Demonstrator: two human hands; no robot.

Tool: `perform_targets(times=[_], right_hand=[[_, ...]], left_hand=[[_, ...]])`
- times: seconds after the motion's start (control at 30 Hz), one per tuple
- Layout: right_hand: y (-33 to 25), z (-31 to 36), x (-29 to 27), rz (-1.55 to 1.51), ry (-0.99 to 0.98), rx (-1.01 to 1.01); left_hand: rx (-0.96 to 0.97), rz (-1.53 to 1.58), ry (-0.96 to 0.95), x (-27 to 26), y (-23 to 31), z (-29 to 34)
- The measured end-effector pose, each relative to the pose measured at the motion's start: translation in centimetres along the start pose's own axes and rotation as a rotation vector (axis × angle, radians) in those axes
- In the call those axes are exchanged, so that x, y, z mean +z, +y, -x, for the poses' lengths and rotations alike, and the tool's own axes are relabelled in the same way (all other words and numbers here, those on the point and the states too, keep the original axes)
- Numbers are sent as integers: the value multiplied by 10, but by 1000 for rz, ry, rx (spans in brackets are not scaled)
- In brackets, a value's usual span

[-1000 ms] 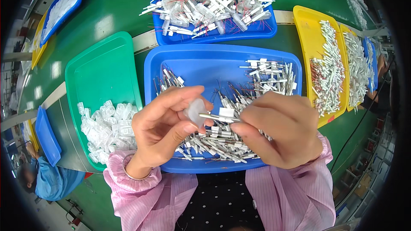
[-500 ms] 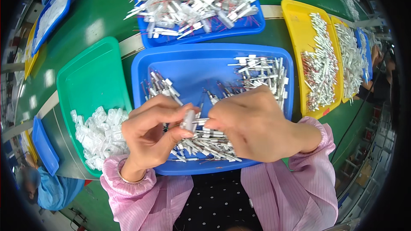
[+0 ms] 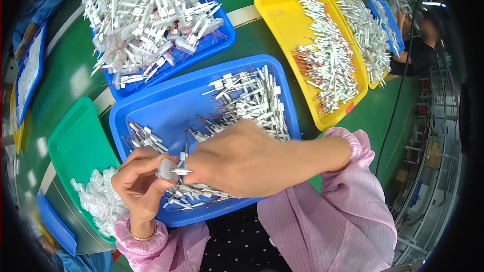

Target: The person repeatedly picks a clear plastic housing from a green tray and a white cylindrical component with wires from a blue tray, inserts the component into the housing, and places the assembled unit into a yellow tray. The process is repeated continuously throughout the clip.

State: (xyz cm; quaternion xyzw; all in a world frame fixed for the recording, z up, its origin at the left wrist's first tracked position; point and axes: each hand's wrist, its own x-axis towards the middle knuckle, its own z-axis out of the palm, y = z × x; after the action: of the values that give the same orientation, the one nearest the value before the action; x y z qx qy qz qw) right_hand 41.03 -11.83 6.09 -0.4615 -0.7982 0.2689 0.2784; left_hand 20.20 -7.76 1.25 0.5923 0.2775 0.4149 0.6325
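My left hand (image 3: 138, 181) pinches a small clear plastic casing (image 3: 166, 169) between thumb and fingertips. Its open side faces my right hand (image 3: 237, 161), which is closed on a slim part with a white end (image 3: 182, 171). The white end meets the casing's edge; how deep it sits is not clear. Both hands are over the blue tray (image 3: 169, 113). Thin wired parts with white ends (image 3: 252, 95) lie in it in loose heaps, partly hidden by my hands. Left of it, the green tray (image 3: 75, 138) holds a pile of clear casings (image 3: 101, 196).
Beyond, another blue tray (image 3: 224, 32) is heaped with casings, white parts and red wires. A yellow tray (image 3: 280, 17) at the right carries more white parts (image 3: 327, 55). Other people sit at the far left and far right (image 3: 426, 45). A dark cable (image 3: 398, 90) hangs at the right.
My view has turned, so the trays appear tilted and farther left. My hands stay together, the casing and the white-ended part still held end to end.
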Motion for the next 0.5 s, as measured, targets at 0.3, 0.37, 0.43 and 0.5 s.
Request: perform_targets(times=[0.3,0.37,0.43,0.5], right_hand=[[175,92,-140,964,84,759],[189,96,-141,846,89,751],[199,98,-140,735,70,778],[201,96,-142,719,47,781]], left_hand=[[-109,-22,91,-16,5,-6],[-127,-40,45,-14,4,-7],[-137,-38,51,-14,3,-7],[-150,-11,64,-15,2,-6]])
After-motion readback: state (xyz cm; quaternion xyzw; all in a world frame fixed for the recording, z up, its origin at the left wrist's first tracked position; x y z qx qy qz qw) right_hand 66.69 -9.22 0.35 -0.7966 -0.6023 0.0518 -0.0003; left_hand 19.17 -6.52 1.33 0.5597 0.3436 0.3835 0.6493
